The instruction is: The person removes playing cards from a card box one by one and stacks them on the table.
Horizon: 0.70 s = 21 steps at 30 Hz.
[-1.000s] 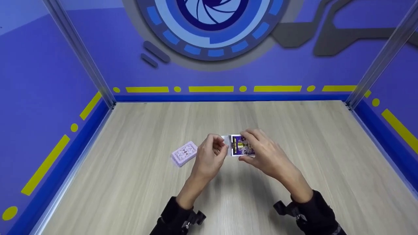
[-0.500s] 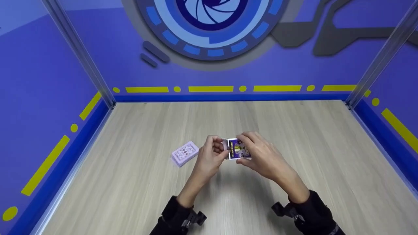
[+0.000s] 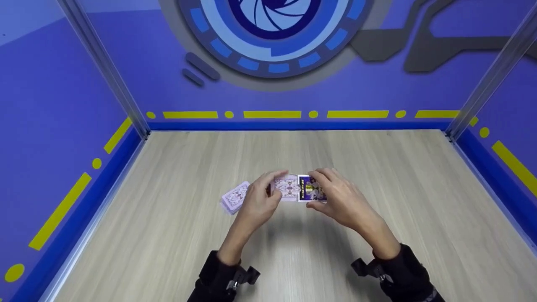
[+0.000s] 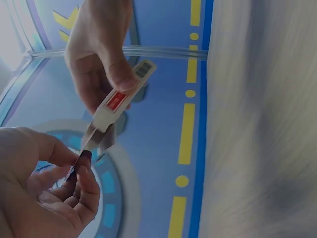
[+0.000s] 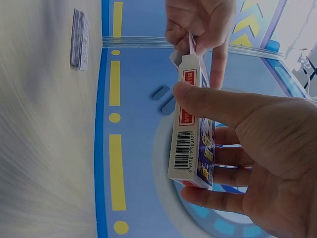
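Note:
My right hand (image 3: 346,201) holds a small purple card box (image 3: 309,188) above the table, thumb along one narrow side and fingers on the other. The right wrist view shows a barcode and red label on that side of the box (image 5: 186,139). A playing card (image 3: 288,187) with a pale pink patterned back sticks out of the box's left end. My left hand (image 3: 259,202) pinches its outer end; in the left wrist view it looks thin, though whether it is a single card I cannot tell. Left of that hand lies a deck of similar cards (image 3: 235,196), partly hidden behind it.
The pale wooden table (image 3: 176,243) spreads under both hands. Blue-purple panels (image 3: 268,100) with yellow dashes wall it at the back and sides. Metal posts (image 3: 100,63) stand at the back corners.
My left hand has moved left, away from the box's end, and the patterned card now shows between hand and box. The right hand keeps its grip on the box, shifting only slightly.

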Each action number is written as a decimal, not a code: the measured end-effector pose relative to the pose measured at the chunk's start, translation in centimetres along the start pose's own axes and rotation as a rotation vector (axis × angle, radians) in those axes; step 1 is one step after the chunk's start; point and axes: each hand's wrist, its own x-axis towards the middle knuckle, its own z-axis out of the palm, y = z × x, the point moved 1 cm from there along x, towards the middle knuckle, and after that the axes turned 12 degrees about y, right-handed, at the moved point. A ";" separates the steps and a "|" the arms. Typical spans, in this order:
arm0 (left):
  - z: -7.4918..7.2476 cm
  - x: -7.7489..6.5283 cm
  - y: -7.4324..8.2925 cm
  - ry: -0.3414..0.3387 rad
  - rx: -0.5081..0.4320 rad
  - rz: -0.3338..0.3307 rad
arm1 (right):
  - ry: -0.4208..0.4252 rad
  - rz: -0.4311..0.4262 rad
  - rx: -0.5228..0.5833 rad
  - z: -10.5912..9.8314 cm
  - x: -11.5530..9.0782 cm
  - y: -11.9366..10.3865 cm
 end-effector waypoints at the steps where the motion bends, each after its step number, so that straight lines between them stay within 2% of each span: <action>1: -0.3 0.0 0.1 -0.016 0.037 0.007 | 0.001 0.000 0.001 0.0 0.0 0.0; 5: -1.1 -0.3 0.4 -0.087 0.220 0.059 | 0.006 -0.003 0.010 0.0 0.0 0.0; 7: -1.2 -0.5 0.3 -0.102 0.304 0.118 | 0.006 -0.014 0.018 0.0 0.0 -0.1; 11: -0.9 -0.6 0.0 -0.060 0.447 0.288 | -0.001 -0.031 0.029 0.1 0.0 -0.1; 14: -0.7 -0.4 -0.2 -0.046 0.524 0.370 | -0.009 -0.014 0.023 0.0 -0.1 0.0; 17: -1.1 -0.3 -0.3 -0.050 0.564 0.400 | -0.016 0.020 0.014 -0.2 0.0 0.2; 21: -2.5 0.0 -0.4 -0.033 0.554 0.389 | -0.020 0.058 0.014 -0.5 0.1 0.5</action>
